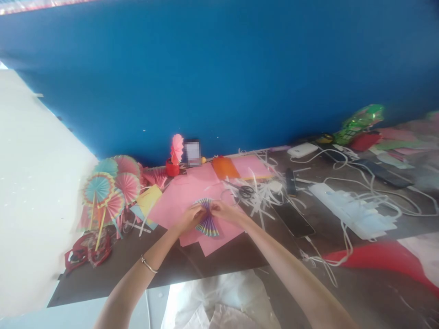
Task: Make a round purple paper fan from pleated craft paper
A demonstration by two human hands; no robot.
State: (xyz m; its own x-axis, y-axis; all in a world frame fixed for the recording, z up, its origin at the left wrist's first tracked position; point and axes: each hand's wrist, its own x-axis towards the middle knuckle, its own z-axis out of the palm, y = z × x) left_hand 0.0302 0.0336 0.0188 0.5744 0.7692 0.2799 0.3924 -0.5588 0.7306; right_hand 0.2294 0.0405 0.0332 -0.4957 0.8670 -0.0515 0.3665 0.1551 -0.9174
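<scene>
A pleated paper fan (208,224), purple with a pale, yellowish patterned edge, is held between both hands over the table. My left hand (191,215) is closed on its left side, and my right hand (222,211) pinches it near the upper right. The fan is partly spread, wider at its lower end. Beneath it lie several overlapping pink paper sheets (168,201). Fingertips on both hands are small and partly hidden by the folds.
Finished paper fans (99,188) stand at the left beside yellow paper (150,200). Scissors (245,192) lie among white paper strips (261,201). A phone (294,220), a white power strip (353,210) and loose cables occupy the right. A blue wall (219,82) bounds the back.
</scene>
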